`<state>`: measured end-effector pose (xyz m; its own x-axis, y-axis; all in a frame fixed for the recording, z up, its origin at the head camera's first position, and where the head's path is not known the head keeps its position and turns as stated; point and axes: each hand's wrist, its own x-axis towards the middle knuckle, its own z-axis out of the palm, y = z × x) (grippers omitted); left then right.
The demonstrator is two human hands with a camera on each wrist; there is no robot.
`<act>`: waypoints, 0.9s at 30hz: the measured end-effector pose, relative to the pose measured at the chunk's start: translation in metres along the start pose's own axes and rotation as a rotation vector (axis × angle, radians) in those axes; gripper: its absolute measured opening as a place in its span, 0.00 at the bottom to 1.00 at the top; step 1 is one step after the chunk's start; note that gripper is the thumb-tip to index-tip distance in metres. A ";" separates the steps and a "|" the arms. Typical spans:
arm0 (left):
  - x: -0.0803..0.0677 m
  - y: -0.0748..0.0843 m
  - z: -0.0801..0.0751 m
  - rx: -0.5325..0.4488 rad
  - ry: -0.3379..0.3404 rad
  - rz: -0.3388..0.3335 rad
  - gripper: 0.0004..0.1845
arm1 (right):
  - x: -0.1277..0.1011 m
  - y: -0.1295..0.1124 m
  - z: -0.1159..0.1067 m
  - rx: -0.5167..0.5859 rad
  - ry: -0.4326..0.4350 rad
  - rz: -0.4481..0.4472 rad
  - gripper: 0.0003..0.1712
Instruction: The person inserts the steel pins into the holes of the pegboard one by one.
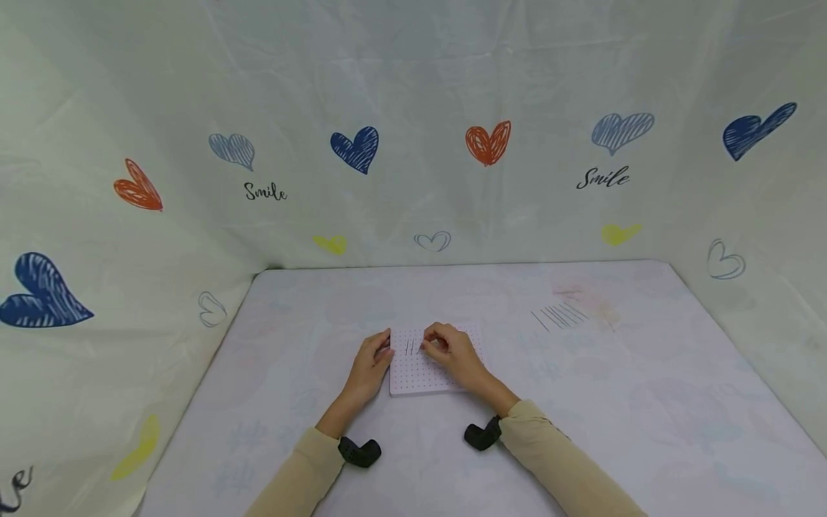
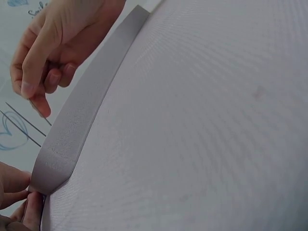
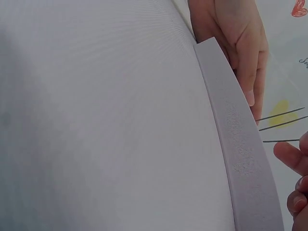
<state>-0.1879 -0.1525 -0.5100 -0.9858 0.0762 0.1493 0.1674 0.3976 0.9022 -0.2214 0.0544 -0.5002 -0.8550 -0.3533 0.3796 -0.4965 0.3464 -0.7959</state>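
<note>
A white board (image 1: 420, 384) with a grid of small holes lies on the table, its thick side edge (image 2: 82, 106) filling part of the left wrist view. At its left edge, my left hand (image 1: 368, 366) grips the board between thumb and fingers. Two thin dark sticks (image 1: 410, 347) stand up from the board, slightly tilted. Just right of them, my right hand (image 1: 455, 355) pinches a third thin dark stick (image 3: 279, 141) between thumb and forefinger. Its lower end meets the board's top side, but whether it sits in a hole is hidden.
Several more thin dark sticks (image 1: 558, 314) lie side by side at the back right of the white table (image 1: 581, 431). A dark wrist device is on each wrist. Behind the table hangs a pale curtain (image 1: 413, 79) printed with hearts and words.
</note>
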 end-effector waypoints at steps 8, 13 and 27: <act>0.000 0.001 0.000 0.001 -0.002 -0.003 0.24 | 0.003 0.000 0.001 -0.050 -0.034 -0.028 0.02; 0.000 0.001 0.000 0.005 -0.004 0.001 0.24 | 0.003 -0.002 0.001 -0.102 -0.066 -0.046 0.02; 0.001 0.000 0.000 0.015 0.003 -0.012 0.25 | -0.001 0.007 -0.021 -0.074 -0.011 0.066 0.02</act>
<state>-0.1886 -0.1521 -0.5097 -0.9878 0.0685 0.1401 0.1559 0.4125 0.8975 -0.2275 0.0756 -0.4961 -0.8847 -0.3371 0.3221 -0.4493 0.4320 -0.7820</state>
